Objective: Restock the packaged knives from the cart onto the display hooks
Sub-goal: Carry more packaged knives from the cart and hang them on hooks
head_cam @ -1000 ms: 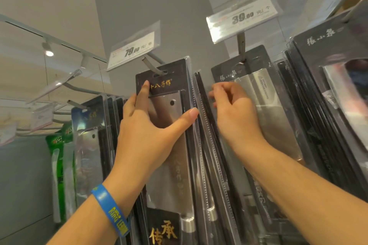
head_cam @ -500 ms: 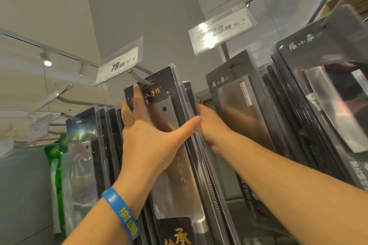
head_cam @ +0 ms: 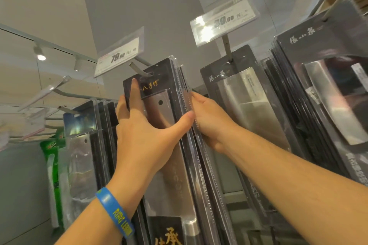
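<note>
Packaged knife (head_cam: 173, 185) gripped by raised left hand (head_cam: 143, 137)

My left hand (head_cam: 143, 135), blue wristband (head_cam: 115, 211) at the wrist, grips the front packaged knife (head_cam: 173, 185), thumb on its right edge; it hangs on a hook (head_cam: 139, 69) under a 79.00 price tag (head_cam: 119, 55). My right hand (head_cam: 211, 121) reaches behind it, fingers hidden.

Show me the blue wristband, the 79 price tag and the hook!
blue wristband (head_cam: 115, 212), head view, middle of the band.
79 price tag (head_cam: 119, 56), head view, on the printed price.
hook (head_cam: 139, 70), head view, metal end at the package hole.
</note>
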The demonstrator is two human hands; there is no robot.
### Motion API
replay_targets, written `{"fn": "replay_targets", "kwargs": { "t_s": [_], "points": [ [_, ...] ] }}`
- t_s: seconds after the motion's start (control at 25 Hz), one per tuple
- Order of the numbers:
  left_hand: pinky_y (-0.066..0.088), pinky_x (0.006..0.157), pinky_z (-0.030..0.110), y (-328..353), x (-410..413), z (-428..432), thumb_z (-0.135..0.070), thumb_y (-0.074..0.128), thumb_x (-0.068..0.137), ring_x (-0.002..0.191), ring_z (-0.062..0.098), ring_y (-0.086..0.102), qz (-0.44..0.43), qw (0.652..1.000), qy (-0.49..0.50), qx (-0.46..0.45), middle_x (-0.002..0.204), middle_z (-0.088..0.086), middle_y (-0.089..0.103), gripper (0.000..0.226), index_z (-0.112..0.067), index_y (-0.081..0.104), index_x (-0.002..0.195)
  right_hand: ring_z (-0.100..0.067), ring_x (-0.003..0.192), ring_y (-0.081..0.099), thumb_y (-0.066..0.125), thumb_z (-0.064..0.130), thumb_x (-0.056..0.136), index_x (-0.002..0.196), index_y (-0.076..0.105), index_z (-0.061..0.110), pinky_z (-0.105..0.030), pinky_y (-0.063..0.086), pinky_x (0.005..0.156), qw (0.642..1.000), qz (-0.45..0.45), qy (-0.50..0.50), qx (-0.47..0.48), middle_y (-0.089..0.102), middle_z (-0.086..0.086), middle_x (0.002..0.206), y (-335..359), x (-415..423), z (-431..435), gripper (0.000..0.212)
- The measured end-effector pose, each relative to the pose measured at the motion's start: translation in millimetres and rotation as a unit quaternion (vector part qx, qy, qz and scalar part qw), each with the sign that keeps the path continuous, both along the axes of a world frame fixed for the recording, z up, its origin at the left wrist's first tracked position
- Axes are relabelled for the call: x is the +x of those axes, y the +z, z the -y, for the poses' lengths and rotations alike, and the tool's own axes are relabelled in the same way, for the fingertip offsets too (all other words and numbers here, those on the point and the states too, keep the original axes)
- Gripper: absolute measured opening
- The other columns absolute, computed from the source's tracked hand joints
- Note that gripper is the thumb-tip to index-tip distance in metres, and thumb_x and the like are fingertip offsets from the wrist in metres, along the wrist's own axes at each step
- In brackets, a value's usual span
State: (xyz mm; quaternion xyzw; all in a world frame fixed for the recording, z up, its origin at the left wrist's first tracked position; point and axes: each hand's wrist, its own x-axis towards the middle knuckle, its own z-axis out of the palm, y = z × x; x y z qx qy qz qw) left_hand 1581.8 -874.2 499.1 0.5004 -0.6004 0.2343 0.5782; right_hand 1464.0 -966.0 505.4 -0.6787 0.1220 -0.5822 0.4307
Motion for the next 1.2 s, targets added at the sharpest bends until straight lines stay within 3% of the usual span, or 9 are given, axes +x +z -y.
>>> {"fn": "replay_targets", "kwargs": {
  "t_s": [0.16, 0.44, 0.52, 0.64, 0.76, 0.84, 0.96, 1.04, 1.2],
  "points": [
    [0.036, 0.114, 0.047, -3.4, -1.5, -0.2, -0.083, 0.070, 0.053, 0.145, 0.021, 0.026, -0.006, 1.000, -0.006, 0.007, 0.159, -0.009, 0.016, 0.123, -0.053, 0.002, 0.150, -0.018, 0.138, 0.050, 0.045, 0.046, 0.107, 0.145, 0.053, 0.037, -0.047, 0.037, 0.118, 0.999, -0.002, 0.040, 0.025, 0.057, 0.006, 0.146, 0.4, -5.6, -7.8, 0.040],
    [0.032, 0.111, 0.045, -6.6, -1.6, -5.1, -0.090, 0.061, 0.047, 0.147, 0.026, 0.020, -0.027, 0.999, -0.013, 0.025, 0.161, -0.015, 0.000, 0.125, -0.055, -0.004, 0.148, -0.013, 0.122, 0.065, 0.044, 0.044, 0.108, 0.141, 0.059, 0.031, -0.033, 0.050, 0.106, 0.994, -0.007, 0.107, 0.032, 0.069, 0.005, 0.132, -0.1, -12.8, -14.1, 0.038],
    [0.032, 0.111, 0.046, -5.9, -2.6, -7.6, -0.091, 0.060, 0.047, 0.149, 0.026, 0.015, -0.027, 0.999, -0.026, 0.040, 0.162, -0.015, -0.004, 0.126, -0.055, -0.006, 0.148, -0.004, 0.116, 0.064, 0.048, 0.053, 0.103, 0.140, 0.058, 0.035, -0.032, 0.046, 0.104, 0.995, -0.014, 0.073, 0.067, 0.069, 0.014, 0.127, -1.0, -17.3, -15.4, 0.043],
    [0.028, 0.114, 0.047, -6.2, -4.6, -11.9, -0.088, 0.065, 0.052, 0.151, 0.023, 0.006, -0.022, 0.998, -0.032, 0.045, 0.163, -0.012, -0.010, 0.125, -0.054, -0.006, 0.149, 0.000, 0.093, 0.070, 0.046, 0.056, 0.102, 0.117, 0.067, 0.037, -0.028, 0.048, 0.081, 0.997, 0.011, -0.010, 0.075, 0.075, 0.018, 0.101, -8.2, -33.0, -24.4, 0.032],
    [0.021, 0.115, 0.036, -15.7, -6.4, -21.1, -0.079, 0.068, 0.064, 0.150, 0.022, 0.012, -0.018, 0.997, -0.050, -0.064, 0.163, -0.006, 0.004, 0.104, -0.047, 0.019, 0.150, -0.003, 0.101, 0.071, 0.049, 0.047, 0.104, 0.119, 0.067, 0.030, -0.030, 0.056, 0.083, 0.987, 0.034, -0.153, -0.019, 0.075, 0.011, 0.112, -23.1, -56.1, -41.3, 0.029],
    [0.027, 0.110, 0.021, -24.8, -15.7, -26.2, -0.062, 0.065, 0.078, 0.135, 0.019, 0.037, -0.014, 0.980, -0.081, -0.181, 0.146, 0.003, 0.038, 0.063, -0.034, 0.050, 0.133, -0.003, 0.091, 0.072, 0.053, 0.040, 0.103, 0.109, 0.070, 0.028, -0.023, 0.054, 0.071, 0.969, 0.047, -0.233, -0.070, 0.076, 0.009, 0.105, -35.6, -73.7, -53.6, 0.021],
    [0.047, 0.074, 0.027, -42.3, -49.4, -24.5, -0.038, 0.061, 0.088, 0.081, 0.010, 0.058, -0.018, 0.962, -0.179, -0.206, 0.087, -0.013, 0.059, 0.011, -0.027, 0.062, 0.087, -0.009, 0.070, 0.067, 0.053, 0.025, 0.104, 0.095, 0.072, 0.022, -0.020, 0.051, 0.059, 0.950, 0.046, -0.302, -0.065, 0.077, 0.002, 0.090, -55.1, -107.7, -70.9, 0.022],
    [0.044, 0.060, 0.023, -54.0, -76.3, -20.7, -0.036, 0.062, 0.088, 0.064, 0.012, 0.058, -0.048, 0.953, -0.265, -0.140, 0.068, -0.009, 0.060, 0.016, -0.027, 0.061, 0.074, -0.011, 0.067, 0.066, 0.051, 0.022, 0.105, 0.093, 0.072, 0.021, -0.020, 0.050, 0.057, 0.937, 0.025, -0.345, -0.053, 0.077, 0.001, 0.088, -69.3, -134.7, -82.5, 0.024],
    [0.045, 0.057, 0.022, -79.4, -123.7, -4.9, -0.046, 0.060, 0.082, 0.059, 0.011, 0.059, -0.075, 0.931, -0.357, -0.008, 0.067, -0.013, 0.064, 0.018, -0.029, 0.064, 0.076, -0.012, 0.072, 0.067, 0.052, 0.026, 0.104, 0.090, 0.074, 0.028, -0.020, 0.050, 0.059, 0.907, -0.033, -0.419, -0.036, 0.075, 0.002, 0.093, -104.6, -190.4, -107.2, 0.027]
  ]
}}
